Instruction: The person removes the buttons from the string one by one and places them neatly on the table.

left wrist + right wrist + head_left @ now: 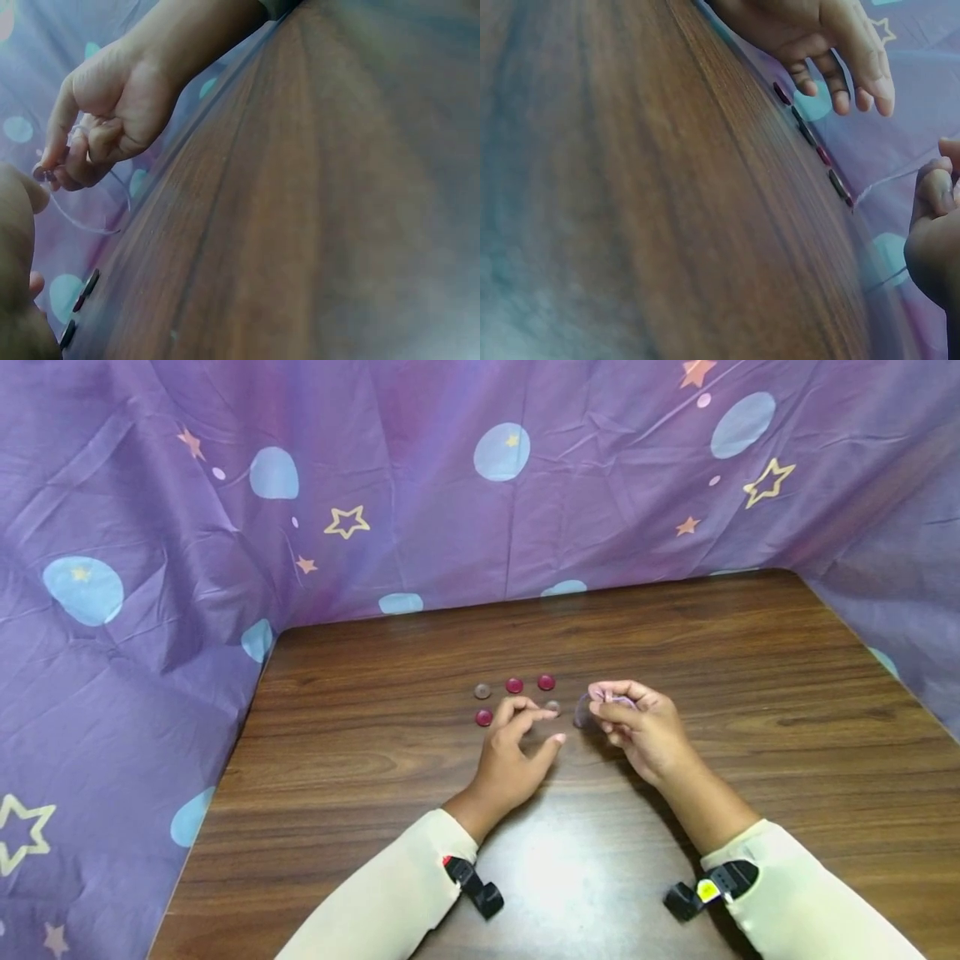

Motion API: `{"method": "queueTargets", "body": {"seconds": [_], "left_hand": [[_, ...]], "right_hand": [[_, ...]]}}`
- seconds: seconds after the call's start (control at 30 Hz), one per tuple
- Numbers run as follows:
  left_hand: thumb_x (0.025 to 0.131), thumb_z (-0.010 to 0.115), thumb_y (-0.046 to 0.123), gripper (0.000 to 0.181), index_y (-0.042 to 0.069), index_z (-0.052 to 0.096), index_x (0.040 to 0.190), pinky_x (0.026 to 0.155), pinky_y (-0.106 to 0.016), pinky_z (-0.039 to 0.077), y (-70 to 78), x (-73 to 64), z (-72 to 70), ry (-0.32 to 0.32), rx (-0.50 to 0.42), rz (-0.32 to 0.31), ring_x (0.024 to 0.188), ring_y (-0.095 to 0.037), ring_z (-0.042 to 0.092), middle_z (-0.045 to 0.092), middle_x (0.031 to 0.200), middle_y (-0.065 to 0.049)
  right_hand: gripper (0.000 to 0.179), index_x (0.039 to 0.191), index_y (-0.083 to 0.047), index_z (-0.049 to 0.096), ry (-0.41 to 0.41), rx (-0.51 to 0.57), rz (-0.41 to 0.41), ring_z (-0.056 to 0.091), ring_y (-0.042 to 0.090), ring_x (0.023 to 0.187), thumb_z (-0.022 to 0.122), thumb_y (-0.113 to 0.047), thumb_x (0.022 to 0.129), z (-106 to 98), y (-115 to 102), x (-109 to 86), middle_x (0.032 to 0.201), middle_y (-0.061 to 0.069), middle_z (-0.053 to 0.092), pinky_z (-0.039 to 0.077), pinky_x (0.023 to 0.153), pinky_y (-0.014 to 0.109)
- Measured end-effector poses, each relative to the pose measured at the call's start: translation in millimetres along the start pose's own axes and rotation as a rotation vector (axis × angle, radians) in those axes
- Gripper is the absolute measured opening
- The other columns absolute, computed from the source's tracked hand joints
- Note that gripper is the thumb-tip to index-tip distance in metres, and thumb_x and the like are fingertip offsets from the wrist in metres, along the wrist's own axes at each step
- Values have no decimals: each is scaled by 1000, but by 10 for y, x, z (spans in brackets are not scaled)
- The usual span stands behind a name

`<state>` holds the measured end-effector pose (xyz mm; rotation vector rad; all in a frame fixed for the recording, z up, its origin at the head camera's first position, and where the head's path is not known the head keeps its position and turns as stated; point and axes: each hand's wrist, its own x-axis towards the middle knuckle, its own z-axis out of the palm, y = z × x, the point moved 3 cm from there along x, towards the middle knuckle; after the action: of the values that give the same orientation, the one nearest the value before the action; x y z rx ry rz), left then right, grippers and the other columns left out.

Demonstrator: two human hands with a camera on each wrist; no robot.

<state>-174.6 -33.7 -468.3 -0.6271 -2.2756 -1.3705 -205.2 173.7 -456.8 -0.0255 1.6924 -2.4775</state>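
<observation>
The right hand (651,735) pinched a thin purple string (889,179) between thumb and fingers; a small piece at its fingertips was too hard to make out. The string's lower part blurred against the wood. The left hand (517,760) held nothing, its fingers loosely bent and its thumb well apart, just beside a greyish disc (552,706). Whether its fingers covered another disc could not be told. Beyond lay red discs (513,685) and a brownish disc (482,691). Both wrist views cut off their own hand at the frame edge. The surface (360,827) met a purple cloth (420,485) along its far edge; its left and right edges lay well apart from the hands, leaving wide room either side.
</observation>
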Motion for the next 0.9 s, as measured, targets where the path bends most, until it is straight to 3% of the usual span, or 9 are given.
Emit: {"method": "queueTargets", "body": {"seconds": [0.4,0.63,0.9], "left_hand": [[90,86,10,40,2,75,128,106,-40,56,0,-35,-74,-3,-26,-40,124,-33,64,65,129,-18],[91,85,10,39,2,75,128,103,-40,57,-19,-97,-145,-13,-56,-69,125,-33,64,65,131,-18],[90,88,11,34,0,77,121,100,-36,58,-6,-112,-184,0,-50,-20,118,-32,66,66,124,-18]], "right_hand": [[45,109,-25,85,-104,-114,-7,59,4,63,70,15,94,72,68,-26,87,-9,76,47,50,16],[43,112,-26,84,-171,-233,27,60,5,64,73,11,93,158,86,-83,89,-8,75,47,52,17],[41,113,-24,83,-232,-287,56,62,5,64,73,9,93,248,117,-137,94,-8,81,45,52,17]]}}
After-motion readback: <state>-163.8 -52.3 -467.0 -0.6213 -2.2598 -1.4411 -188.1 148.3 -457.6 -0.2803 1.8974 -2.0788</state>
